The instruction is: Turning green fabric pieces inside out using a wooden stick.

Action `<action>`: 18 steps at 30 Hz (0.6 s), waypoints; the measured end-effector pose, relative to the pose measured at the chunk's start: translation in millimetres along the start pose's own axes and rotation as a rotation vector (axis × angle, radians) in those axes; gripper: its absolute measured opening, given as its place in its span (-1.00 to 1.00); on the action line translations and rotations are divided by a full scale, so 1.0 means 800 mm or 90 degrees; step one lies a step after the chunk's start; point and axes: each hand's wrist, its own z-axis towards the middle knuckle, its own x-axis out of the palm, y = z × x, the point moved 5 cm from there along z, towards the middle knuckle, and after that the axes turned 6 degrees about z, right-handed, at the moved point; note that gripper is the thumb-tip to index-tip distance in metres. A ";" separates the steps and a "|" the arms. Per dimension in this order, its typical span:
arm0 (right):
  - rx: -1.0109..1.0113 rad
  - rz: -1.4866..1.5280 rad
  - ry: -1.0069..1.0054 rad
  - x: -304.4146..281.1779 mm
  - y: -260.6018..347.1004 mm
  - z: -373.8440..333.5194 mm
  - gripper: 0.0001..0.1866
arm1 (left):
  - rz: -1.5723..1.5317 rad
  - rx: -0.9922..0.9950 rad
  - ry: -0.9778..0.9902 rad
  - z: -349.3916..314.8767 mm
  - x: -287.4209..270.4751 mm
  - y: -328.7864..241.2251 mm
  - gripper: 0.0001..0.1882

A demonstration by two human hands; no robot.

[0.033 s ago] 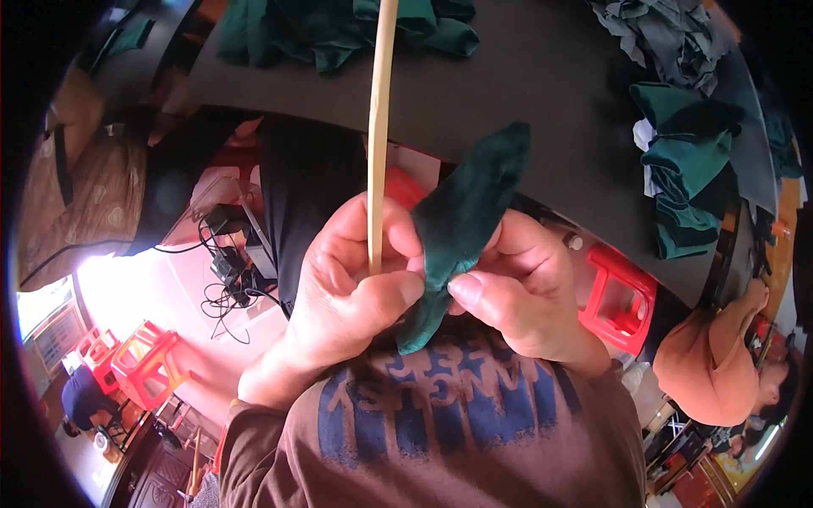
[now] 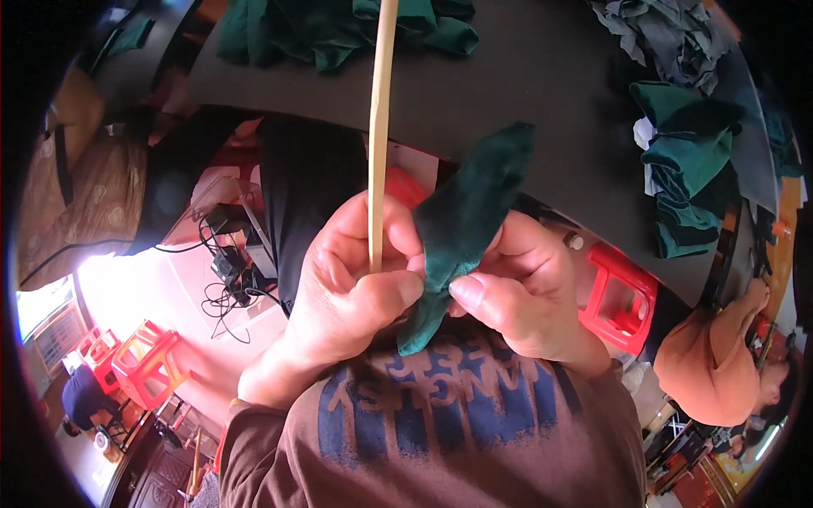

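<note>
A narrow dark green velvet piece (image 2: 474, 199), pointed at its upper end, is pinched between my two hands in front of my chest. My left hand (image 2: 351, 284) is closed, with its thumb and forefinger at the left edge of the velvet. A pale wooden stick (image 2: 380, 127) rises upright from that same hand, its lower end beside the thumb. On the other side, my right hand (image 2: 525, 288) is closed, its thumb pressing a gathered spot low on the velvet. What lies behind the cloth at the fingertips is hidden.
Green velvet pieces (image 2: 330, 34) lie across the far side of the dark table (image 2: 279, 85). More folded green velvet (image 2: 690, 161) and grey cloth (image 2: 665, 38) sit at the right. Red stools (image 2: 618, 296), tangled black cables (image 2: 229, 271) and a person in orange (image 2: 707, 368) are around.
</note>
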 end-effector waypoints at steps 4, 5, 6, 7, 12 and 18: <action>-0.021 -0.030 0.049 -0.003 -0.003 -0.005 -0.85 | -0.037 -0.033 -0.002 0.001 0.000 0.006 -0.77; -0.022 -0.029 0.052 -0.003 -0.004 -0.006 -0.85 | -0.056 -0.050 0.012 0.000 -0.002 0.008 -0.78; -0.027 -0.034 0.049 -0.003 -0.005 -0.007 -0.85 | -0.074 -0.066 0.025 0.000 -0.003 0.010 -0.78; -0.032 -0.040 0.047 -0.003 -0.005 -0.008 -0.85 | -0.073 -0.065 0.024 0.000 -0.004 0.012 -0.78; -0.049 0.002 0.036 -0.001 -0.008 -0.012 -0.87 | -0.037 -0.032 0.018 -0.006 -0.003 0.015 -0.78; -0.082 -0.030 0.031 0.005 -0.010 -0.013 -0.91 | 0.044 0.130 0.050 -0.024 0.007 0.000 -0.72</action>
